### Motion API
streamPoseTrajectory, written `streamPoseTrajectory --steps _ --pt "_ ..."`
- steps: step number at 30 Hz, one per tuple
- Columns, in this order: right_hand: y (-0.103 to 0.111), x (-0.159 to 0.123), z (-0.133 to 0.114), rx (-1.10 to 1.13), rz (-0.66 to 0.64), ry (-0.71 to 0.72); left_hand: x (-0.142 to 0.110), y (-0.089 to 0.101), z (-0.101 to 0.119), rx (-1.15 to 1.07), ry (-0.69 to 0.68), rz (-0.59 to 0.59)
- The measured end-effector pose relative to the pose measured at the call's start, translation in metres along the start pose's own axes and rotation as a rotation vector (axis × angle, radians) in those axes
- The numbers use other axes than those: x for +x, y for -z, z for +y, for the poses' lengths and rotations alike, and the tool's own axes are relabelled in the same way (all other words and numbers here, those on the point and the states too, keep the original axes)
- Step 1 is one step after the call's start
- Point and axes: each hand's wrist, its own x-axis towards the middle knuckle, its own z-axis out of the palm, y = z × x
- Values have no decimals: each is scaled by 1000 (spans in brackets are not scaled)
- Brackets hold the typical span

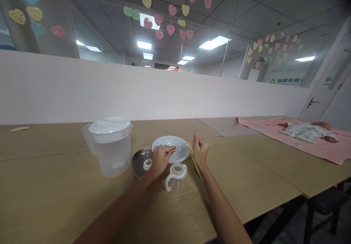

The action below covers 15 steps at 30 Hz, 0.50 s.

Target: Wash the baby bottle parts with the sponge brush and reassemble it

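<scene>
My left hand (161,158) pinches a small translucent piece (178,149) over the white bowl (160,141); its exact kind is too small to make out. To the right, my right hand (200,150) is closed around the end of a thin rod (188,142) that reaches left toward that piece. A clear baby bottle with white handles (177,176) stands uncapped in front of the bowl. Left of it, a dark metal tray (136,165) bears a clear cap (147,153) and a white ring (147,164). A long yellow-green tool (195,163) lies beneath my right hand, partly hidden.
A lidded translucent pitcher (113,156) stands at the left of the wooden table (68,200). On the far right, a baby doll in patterned clothes (305,131) lies on a pink towel (263,128). A white wall (164,97) runs behind; a dark stool (326,202) stands at lower right.
</scene>
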Motion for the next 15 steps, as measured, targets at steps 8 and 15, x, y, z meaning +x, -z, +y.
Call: streamPoseTrajectory --steps 8,15 --pt "33 37 30 293 664 -307 9 21 -18 -14 143 36" --pt "10 24 50 260 341 -398 29 30 -30 -48 242 -14"
